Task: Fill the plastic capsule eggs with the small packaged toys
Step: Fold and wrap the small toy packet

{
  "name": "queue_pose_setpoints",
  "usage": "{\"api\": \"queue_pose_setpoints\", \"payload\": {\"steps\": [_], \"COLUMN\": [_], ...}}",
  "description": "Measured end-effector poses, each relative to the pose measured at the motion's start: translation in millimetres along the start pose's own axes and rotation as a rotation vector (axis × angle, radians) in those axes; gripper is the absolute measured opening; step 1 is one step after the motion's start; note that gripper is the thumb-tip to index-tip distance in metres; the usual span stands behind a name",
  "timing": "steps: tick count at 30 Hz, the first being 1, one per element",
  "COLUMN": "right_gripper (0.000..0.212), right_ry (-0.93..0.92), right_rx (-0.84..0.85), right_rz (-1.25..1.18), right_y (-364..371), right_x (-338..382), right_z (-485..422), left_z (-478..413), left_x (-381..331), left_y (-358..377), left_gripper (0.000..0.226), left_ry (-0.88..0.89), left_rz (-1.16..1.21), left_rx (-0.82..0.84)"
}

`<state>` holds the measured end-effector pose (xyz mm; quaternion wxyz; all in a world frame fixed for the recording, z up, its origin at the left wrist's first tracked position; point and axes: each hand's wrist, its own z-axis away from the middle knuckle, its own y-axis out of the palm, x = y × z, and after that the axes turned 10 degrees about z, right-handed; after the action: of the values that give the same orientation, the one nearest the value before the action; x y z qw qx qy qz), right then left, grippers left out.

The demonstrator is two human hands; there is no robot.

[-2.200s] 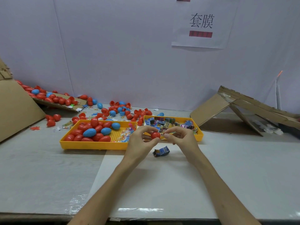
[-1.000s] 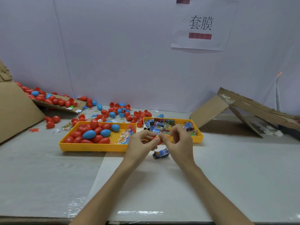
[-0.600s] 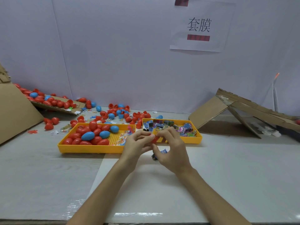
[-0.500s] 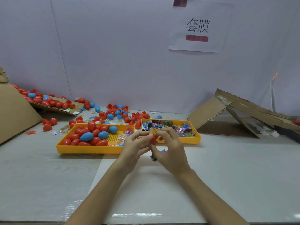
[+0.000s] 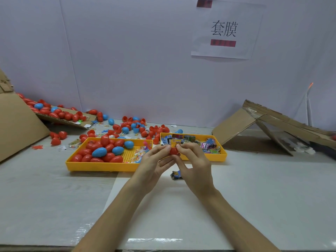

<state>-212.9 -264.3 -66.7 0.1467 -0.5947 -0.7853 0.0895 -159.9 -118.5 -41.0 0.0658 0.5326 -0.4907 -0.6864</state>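
Observation:
Both hands meet above the table in front of the trays. My left hand (image 5: 154, 164) and my right hand (image 5: 195, 166) pinch a red egg half (image 5: 174, 151) between their fingertips. A small yellow toy packet (image 5: 175, 143) sticks up out of it. A blue packet (image 5: 176, 175) lies on the table under my right hand, partly hidden. The left yellow tray (image 5: 101, 166) holds several closed red and blue eggs. The right yellow tray (image 5: 216, 157) holds several small packaged toys.
Loose red and blue egg halves (image 5: 131, 126) litter the table behind the trays. A cardboard sheet (image 5: 63, 117) at the back left carries more eggs. Folded cardboard (image 5: 269, 128) leans at the right, and a brown box (image 5: 16, 124) stands at the left edge.
The closed red egg I held earlier is now an open half with a yellow packet standing in it. My hands stayed together and rose slightly; the view tilted down a little.

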Motion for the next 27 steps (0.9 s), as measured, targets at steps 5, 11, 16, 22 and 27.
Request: {"api": "queue_pose_setpoints", "payload": {"steps": [5,11,16,22,27], "right_gripper": [0.023,0.025,0.033,0.022,0.02], "right_ry": [-0.012,0.0,0.028,0.014,0.001], "right_rx": [-0.003,-0.018,-0.029,-0.028,-0.024], "right_rz": [0.005,-0.012,-0.016,0.01,0.014], "right_y": [0.6,1.2,0.8,0.4,0.1], "right_x": [-2.2,-1.4,-2.1,-2.5,-2.0], "right_z": [1.1,1.0,1.8,1.5,1.8], "left_z": [-0.5,-2.9,-3.0,-3.2,-4.0], "left_x": [0.2,1.3,1.3,1.3,1.7], "left_y": [-0.7,-3.5,-3.2,-3.8,-3.1], "left_gripper": [0.027,0.027,0.037,0.037,0.041], "left_ry": [-0.007,-0.002,-0.004,-0.009,-0.018], "left_rz": [0.004,0.023,0.029,0.039,0.041], "left_rx": [-0.004,0.004,0.016,0.023,0.004]}}
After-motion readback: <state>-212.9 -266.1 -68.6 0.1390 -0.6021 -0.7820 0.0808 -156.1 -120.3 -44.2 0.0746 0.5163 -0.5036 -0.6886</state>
